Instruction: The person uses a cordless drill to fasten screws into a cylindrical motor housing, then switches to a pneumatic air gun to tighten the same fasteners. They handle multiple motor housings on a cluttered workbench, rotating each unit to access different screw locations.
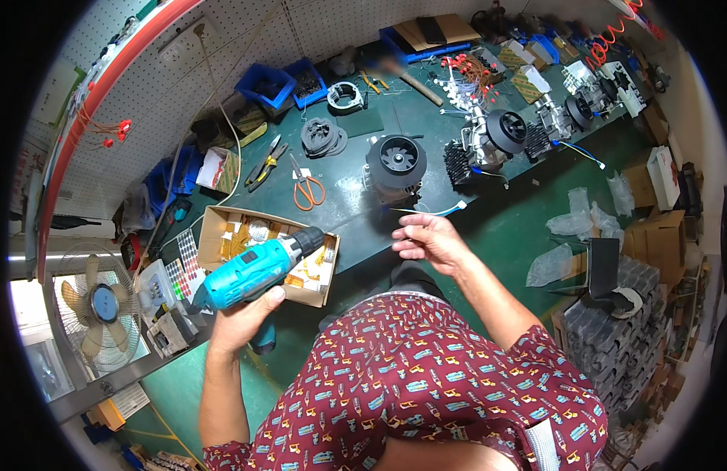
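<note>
My left hand grips a teal and black cordless drill, its black chuck reaching over an open cardboard box. Inside the box lie small orange and white packets. My right hand hovers just off the bench's front edge, fingers curled in; whatever they may hold is too small to make out. Beyond it, a motor unit with a black fan wheel stands upright on the bench. A thin cable with a white connector sticks out from its base toward my right hand.
On the green bench lie orange-handled scissors, yellow-black pliers and a black cable coil. More fan-wheel units stand at right. Blue bins sit at the back; a fan is at left, stacked grey parts at right.
</note>
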The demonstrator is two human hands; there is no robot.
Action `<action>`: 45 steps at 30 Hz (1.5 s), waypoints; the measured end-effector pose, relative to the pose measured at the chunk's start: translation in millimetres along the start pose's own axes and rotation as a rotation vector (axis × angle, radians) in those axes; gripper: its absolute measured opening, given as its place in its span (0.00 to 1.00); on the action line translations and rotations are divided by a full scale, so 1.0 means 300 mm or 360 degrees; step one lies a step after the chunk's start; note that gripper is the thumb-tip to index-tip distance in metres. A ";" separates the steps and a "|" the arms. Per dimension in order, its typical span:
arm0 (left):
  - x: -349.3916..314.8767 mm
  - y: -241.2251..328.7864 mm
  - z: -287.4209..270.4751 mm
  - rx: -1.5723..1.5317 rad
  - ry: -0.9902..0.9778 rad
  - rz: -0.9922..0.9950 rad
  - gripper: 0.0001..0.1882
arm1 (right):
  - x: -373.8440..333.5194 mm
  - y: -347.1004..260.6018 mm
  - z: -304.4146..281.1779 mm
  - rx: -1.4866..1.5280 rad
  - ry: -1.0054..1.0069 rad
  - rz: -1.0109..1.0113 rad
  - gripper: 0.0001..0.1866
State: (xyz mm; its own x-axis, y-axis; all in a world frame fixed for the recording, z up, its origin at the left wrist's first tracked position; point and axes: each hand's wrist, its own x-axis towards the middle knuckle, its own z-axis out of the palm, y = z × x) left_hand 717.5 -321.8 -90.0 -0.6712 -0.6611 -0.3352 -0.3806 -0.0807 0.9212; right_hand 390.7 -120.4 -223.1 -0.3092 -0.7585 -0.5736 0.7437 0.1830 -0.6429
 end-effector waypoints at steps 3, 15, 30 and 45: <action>-0.013 -0.017 0.009 -0.0029 -0.0035 -0.0074 0.23 | 0.082 0.076 0.032 0.0067 0.0040 0.0069 0.15; 0.009 -0.031 0.022 0.0072 -0.0071 -0.0116 0.22 | 0.179 0.140 0.071 0.0818 -0.0086 0.0105 0.12; 0.068 -0.020 0.004 0.0813 -0.0362 0.0576 0.13 | 0.185 0.105 0.096 0.0572 0.0097 0.0187 0.12; 0.125 0.044 0.045 0.0958 -0.0359 0.0554 0.16 | 0.241 0.129 0.111 0.0860 -0.0111 0.0149 0.14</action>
State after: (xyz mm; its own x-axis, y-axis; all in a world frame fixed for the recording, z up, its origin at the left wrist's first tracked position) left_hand 678.7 -337.6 -93.1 -0.9071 -0.3987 -0.1350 -0.3614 0.5729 0.7356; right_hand 416.8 -189.0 -272.5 -0.2009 -0.7975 -0.5689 0.9702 -0.0814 -0.2284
